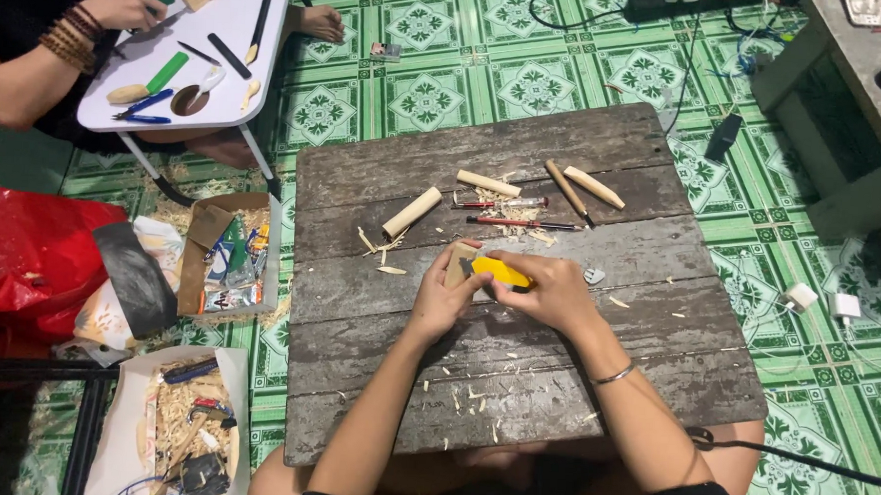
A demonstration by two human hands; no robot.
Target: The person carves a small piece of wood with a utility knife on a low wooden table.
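Observation:
My left hand [441, 298] grips a small pale wood piece [460, 261] over the weathered plank board [513, 396] on my lap. My right hand [548, 288] is closed on a yellow-handled knife [503, 271], its tip against the wood. Beyond my hands lie a wooden dowel [411, 212], a shorter stick [489, 184], two tapered carved sticks [593, 187], and two thin red-handled carving tools [524, 223]. Wood shavings are scattered around.
Another person sits at top left, working at a small white table [221, 93] with tools on it. A cardboard box [227, 260] of supplies, a red bag [30, 253] and a shavings-filled box [185, 424] stand left. Cables and chargers [819, 302] lie right on the green tiled floor.

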